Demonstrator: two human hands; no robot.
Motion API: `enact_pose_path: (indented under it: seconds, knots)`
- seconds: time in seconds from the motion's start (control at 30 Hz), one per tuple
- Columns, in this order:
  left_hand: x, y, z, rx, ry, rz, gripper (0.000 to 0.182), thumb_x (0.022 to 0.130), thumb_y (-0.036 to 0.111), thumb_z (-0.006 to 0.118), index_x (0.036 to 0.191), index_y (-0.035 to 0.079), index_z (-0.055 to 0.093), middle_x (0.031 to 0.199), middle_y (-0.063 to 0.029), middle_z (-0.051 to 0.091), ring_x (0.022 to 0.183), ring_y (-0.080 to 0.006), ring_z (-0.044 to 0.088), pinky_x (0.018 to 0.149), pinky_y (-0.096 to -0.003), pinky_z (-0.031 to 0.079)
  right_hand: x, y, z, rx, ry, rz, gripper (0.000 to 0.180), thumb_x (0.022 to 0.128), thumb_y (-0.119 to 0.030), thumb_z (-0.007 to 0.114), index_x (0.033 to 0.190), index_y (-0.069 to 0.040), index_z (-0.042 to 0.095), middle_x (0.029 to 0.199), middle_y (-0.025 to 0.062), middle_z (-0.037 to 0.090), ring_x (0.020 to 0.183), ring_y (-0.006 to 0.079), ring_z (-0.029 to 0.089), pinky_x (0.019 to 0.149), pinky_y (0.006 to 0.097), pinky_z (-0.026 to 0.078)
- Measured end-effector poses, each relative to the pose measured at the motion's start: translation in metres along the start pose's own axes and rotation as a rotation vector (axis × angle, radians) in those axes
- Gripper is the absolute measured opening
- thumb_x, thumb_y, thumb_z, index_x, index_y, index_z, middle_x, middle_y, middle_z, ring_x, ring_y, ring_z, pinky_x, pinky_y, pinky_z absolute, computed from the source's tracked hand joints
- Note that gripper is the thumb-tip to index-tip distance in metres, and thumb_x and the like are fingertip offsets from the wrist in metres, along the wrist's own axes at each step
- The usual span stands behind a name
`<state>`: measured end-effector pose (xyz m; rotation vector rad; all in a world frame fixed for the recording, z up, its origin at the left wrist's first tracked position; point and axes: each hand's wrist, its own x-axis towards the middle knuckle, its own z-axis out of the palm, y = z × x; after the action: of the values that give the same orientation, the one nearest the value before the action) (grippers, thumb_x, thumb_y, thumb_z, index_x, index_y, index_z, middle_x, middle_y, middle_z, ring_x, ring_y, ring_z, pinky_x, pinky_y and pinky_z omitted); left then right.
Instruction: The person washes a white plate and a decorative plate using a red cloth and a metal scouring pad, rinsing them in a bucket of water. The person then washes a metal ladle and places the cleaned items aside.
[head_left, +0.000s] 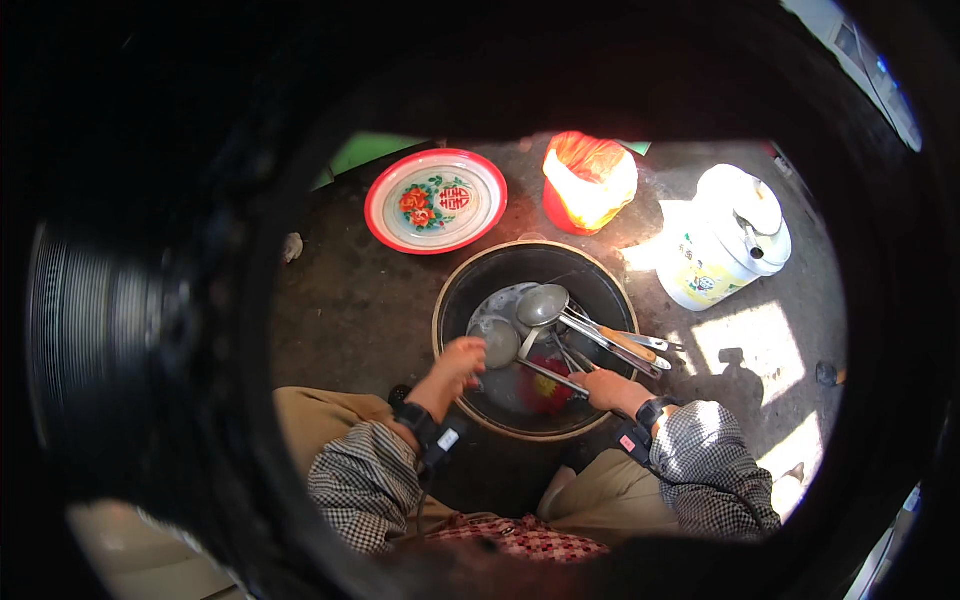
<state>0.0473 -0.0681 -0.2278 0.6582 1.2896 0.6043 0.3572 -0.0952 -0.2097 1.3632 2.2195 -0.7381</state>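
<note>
A round dark basin (622, 300) with soapy water stands on the floor before me. My right hand (611, 388) grips the handle of a metal ladle (498, 343), whose round bowl lies at the water's left side. Beside that bowl, at the basin's left rim, is my left hand (459, 366), fingers bent; whether it touches anything is unclear. Several long-handled utensils lean on the right rim, among them a second metal ladle (542, 305) and one with a wooden handle (628, 344). Something red with a yellow centre (546, 386) shows low in the basin.
Behind the basin an enamel tray (390, 225) with a red rim and painted flowers lies on the floor. A red bin (559, 210) with a plastic bag stands at the back. To the right is a white lidded bucket (694, 262) bearing writing, with a metal utensil on top.
</note>
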Motion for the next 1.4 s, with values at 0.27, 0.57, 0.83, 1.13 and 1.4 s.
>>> enact_pose_path:
  seconds: [0.27, 0.57, 0.83, 1.13, 1.4]
  knots:
    - [-0.035, -0.059, 0.034, 0.343, -0.335, -0.313, 0.065, 0.088, 0.009, 0.053, 0.147, 0.02, 0.029, 0.14, -0.0076, 0.043, 0.109, -0.0241, 0.056, 0.086, -0.0502, 0.045, -0.006, -0.068, 0.036, 1.005, -0.119, -0.026, 0.046, 0.083, -0.008, 0.062, 0.128, -0.007, 0.055, 0.086, 0.004, 0.06, 0.081, 0.0131, 0.058, 0.072, 0.0261, 0.047]
    - [-0.039, 0.005, 0.003, 0.317, -0.234, 0.347, 0.042, 0.079, 0.014, 0.071, 0.117, 0.016, 0.054, 0.102, 0.0005, 0.06, 0.094, -0.0117, 0.056, 0.063, -0.0303, 0.048, 0.023, -0.127, -0.063, 1.934, -0.215, -0.341, 0.042, 0.097, -0.028, 0.051, 0.133, -0.007, 0.047, 0.101, 0.005, 0.063, 0.08, 0.0149, 0.062, 0.07, 0.0282, 0.05]
    - [-0.046, 0.097, -0.091, 0.047, 0.162, 0.151, 0.032, 0.09, 0.039, 0.064, 0.114, 0.018, 0.06, 0.109, 0.0, 0.056, 0.096, -0.0156, 0.051, 0.074, -0.0353, 0.047, 0.083, -0.044, -0.049, 1.174, 0.323, 0.002, 0.039, 0.092, -0.021, 0.054, 0.128, -0.007, 0.055, 0.115, 0.0129, 0.064, 0.087, 0.025, 0.066, 0.075, 0.0337, 0.054]
    - [-0.046, 0.115, -0.099, 0.024, 0.052, 0.126, 0.023, 0.094, 0.029, 0.06, 0.113, 0.015, 0.06, 0.108, -0.0011, 0.058, 0.097, -0.018, 0.056, 0.076, -0.0341, 0.049, 0.112, -0.019, 0.099, 0.204, 0.115, 0.263, 0.062, 0.082, -0.023, 0.064, 0.14, -0.021, 0.043, 0.152, 0.021, 0.018, 0.128, 0.0438, 0.041, 0.1, 0.045, 0.043]
    - [-0.059, 0.144, -0.07, 0.186, 0.045, 0.155, 0.022, 0.095, 0.029, 0.058, 0.111, 0.015, 0.06, 0.109, -0.0003, 0.058, 0.101, -0.0143, 0.054, 0.079, -0.0332, 0.046, 0.125, -0.061, 0.102, 0.381, 0.078, 0.072, 0.036, 0.074, -0.01, 0.066, 0.11, -0.014, 0.066, 0.127, 0.0207, 0.05, 0.11, 0.0376, 0.053, 0.095, 0.0404, 0.045]
